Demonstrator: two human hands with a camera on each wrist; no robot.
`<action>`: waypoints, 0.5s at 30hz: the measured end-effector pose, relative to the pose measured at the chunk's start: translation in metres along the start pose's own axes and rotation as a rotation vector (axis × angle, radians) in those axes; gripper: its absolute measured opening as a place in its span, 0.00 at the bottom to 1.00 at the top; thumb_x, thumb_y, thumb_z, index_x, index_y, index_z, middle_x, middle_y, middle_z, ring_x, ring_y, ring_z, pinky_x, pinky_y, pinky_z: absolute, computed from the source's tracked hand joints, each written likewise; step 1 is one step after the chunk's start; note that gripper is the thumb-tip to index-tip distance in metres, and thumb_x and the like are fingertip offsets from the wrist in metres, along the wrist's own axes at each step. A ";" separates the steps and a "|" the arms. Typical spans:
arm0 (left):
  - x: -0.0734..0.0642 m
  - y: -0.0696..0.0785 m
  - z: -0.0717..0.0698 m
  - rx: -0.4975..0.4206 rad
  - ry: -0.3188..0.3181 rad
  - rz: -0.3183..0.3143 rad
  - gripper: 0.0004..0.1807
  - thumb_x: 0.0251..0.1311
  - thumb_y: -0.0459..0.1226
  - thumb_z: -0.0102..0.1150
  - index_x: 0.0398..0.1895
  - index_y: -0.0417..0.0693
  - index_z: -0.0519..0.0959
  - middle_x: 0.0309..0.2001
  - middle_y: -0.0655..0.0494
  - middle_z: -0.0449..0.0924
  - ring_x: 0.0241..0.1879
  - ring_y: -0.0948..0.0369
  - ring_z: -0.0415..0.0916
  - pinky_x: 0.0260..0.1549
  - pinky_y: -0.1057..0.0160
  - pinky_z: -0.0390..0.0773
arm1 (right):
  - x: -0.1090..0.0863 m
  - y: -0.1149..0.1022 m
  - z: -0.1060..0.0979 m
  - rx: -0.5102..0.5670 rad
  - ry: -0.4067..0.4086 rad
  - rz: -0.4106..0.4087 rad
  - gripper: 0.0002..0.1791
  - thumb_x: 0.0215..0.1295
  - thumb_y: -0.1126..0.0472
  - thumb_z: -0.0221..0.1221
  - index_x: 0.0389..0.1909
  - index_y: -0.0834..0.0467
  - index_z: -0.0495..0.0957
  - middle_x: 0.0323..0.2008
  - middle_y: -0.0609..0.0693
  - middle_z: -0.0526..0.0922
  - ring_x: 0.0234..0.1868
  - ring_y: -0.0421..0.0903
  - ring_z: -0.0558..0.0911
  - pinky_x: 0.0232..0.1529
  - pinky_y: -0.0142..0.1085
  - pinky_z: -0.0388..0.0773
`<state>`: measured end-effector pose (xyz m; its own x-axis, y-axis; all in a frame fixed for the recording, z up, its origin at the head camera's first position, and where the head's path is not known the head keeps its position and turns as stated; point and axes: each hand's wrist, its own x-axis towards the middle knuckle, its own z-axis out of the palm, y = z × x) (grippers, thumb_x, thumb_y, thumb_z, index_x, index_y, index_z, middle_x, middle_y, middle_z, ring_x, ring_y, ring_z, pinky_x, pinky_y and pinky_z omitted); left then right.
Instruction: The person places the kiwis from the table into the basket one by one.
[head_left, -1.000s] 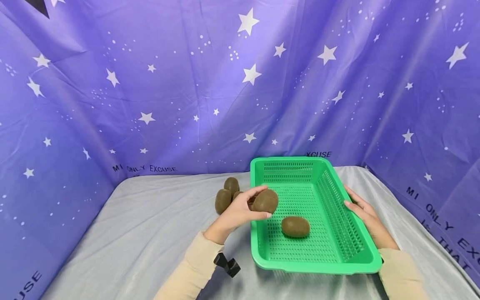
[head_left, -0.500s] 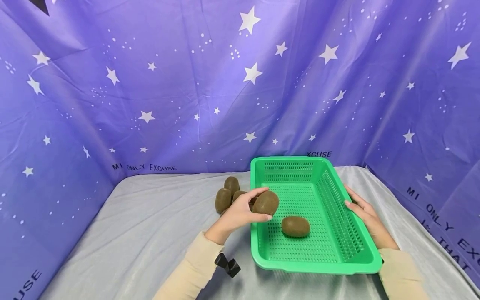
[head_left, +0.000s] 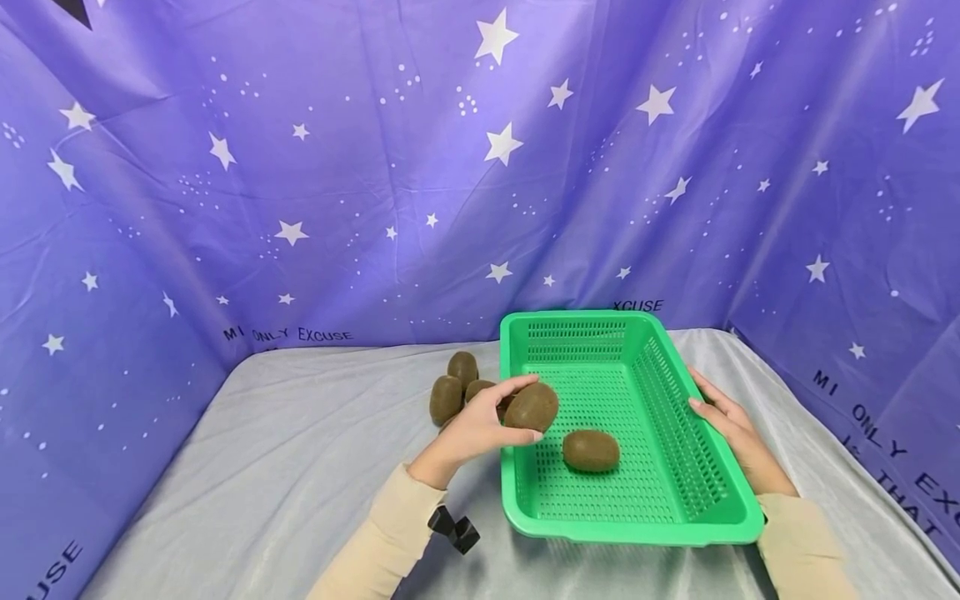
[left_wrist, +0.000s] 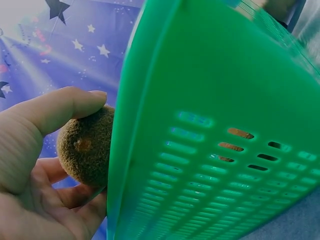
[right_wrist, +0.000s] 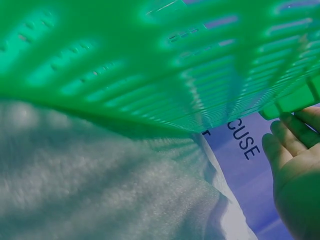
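Note:
In the head view my left hand [head_left: 476, 427] grips a brown fuzzy kiwi [head_left: 532, 408] between thumb and fingers, over the left rim of a green plastic basket [head_left: 630, 533]. The left wrist view shows the same kiwi [left_wrist: 87, 147] partly hidden by the basket wall [left_wrist: 200, 65]. A second kiwi [head_left: 591, 451] lies on its side on the basket floor. My right hand [head_left: 742, 437] holds the basket's right rim, thumb on top and fingers on the outer side. From the right wrist view, the fingers of that hand [right_wrist: 300, 165] reach up under the rim.
Several kiwis [head_left: 447, 402] lie clustered on the grey cloth [head_left: 300, 467] left of the basket, some hidden behind my left hand. A purple curtain with stars [head_left: 420, 167] surrounds the table at the back and sides. A small black object [head_left: 454, 530] sits at my left cuff.
My left hand has lowered very slightly with the kiwi, uncovering more of the kiwis behind it. The right hand, the basket and the kiwi inside keep their places.

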<state>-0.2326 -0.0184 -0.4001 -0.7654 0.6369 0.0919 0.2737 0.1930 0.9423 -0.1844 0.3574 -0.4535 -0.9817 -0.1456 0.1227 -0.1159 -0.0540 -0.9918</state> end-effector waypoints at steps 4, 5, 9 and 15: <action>0.000 0.000 0.000 -0.003 -0.015 0.012 0.37 0.52 0.38 0.67 0.66 0.61 0.65 0.55 0.58 0.74 0.48 0.61 0.72 0.45 0.62 0.75 | -0.001 0.002 -0.001 0.012 0.000 0.002 0.31 0.75 0.60 0.40 0.75 0.50 0.41 0.62 0.35 0.67 0.54 0.38 0.77 0.48 0.34 0.77; 0.000 0.000 0.000 0.001 -0.019 0.022 0.35 0.53 0.38 0.67 0.66 0.58 0.66 0.56 0.58 0.73 0.48 0.61 0.72 0.46 0.62 0.74 | -0.001 0.002 -0.002 0.016 0.001 0.000 0.31 0.75 0.60 0.40 0.75 0.50 0.41 0.61 0.35 0.68 0.54 0.38 0.77 0.48 0.34 0.77; 0.001 -0.001 -0.001 0.020 -0.018 0.075 0.29 0.56 0.35 0.63 0.62 0.49 0.70 0.57 0.54 0.74 0.50 0.59 0.72 0.51 0.62 0.72 | 0.000 0.002 -0.001 -0.005 0.001 -0.016 0.31 0.75 0.60 0.40 0.75 0.51 0.41 0.61 0.34 0.67 0.54 0.36 0.76 0.48 0.32 0.77; 0.001 -0.003 -0.003 0.041 -0.027 0.098 0.25 0.57 0.33 0.62 0.60 0.44 0.72 0.57 0.51 0.75 0.53 0.57 0.72 0.54 0.62 0.70 | 0.000 -0.001 0.000 -0.027 0.003 -0.015 0.31 0.75 0.60 0.40 0.75 0.50 0.42 0.62 0.34 0.66 0.55 0.36 0.76 0.48 0.33 0.77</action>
<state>-0.2359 -0.0202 -0.4021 -0.7177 0.6742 0.1741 0.3708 0.1585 0.9151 -0.1845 0.3577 -0.4529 -0.9802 -0.1424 0.1378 -0.1350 -0.0297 -0.9904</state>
